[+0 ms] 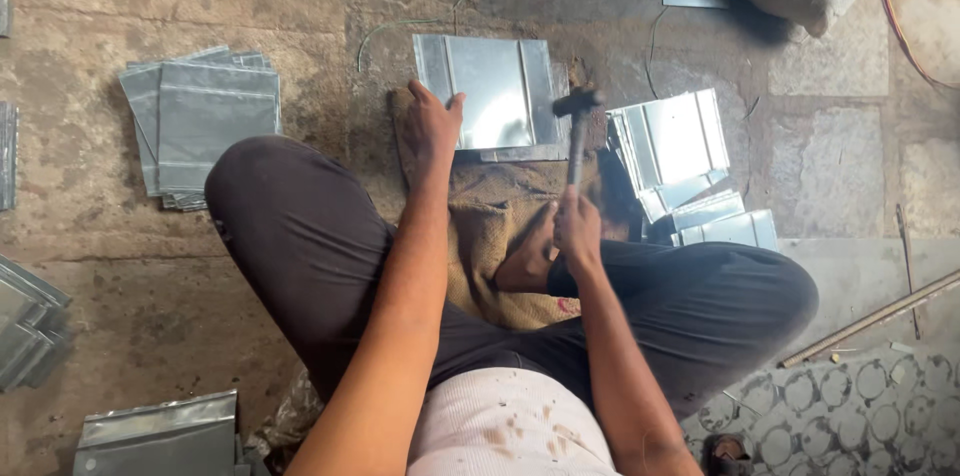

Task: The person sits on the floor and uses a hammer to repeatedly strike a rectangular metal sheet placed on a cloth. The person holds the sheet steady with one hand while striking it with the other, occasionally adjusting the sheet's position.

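Right hand grips hammer; left hand presses metal sheet.

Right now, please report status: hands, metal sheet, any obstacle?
Left hand flat on sheet, pinning its edge. Right hand shut on hammer, head above sheet's right side. Sheet stack close on right.

The person wears dark brown trousers. A ribbed white vest carries small rusty stains. Both arms are bare.

Left hand flat, right hand clenched
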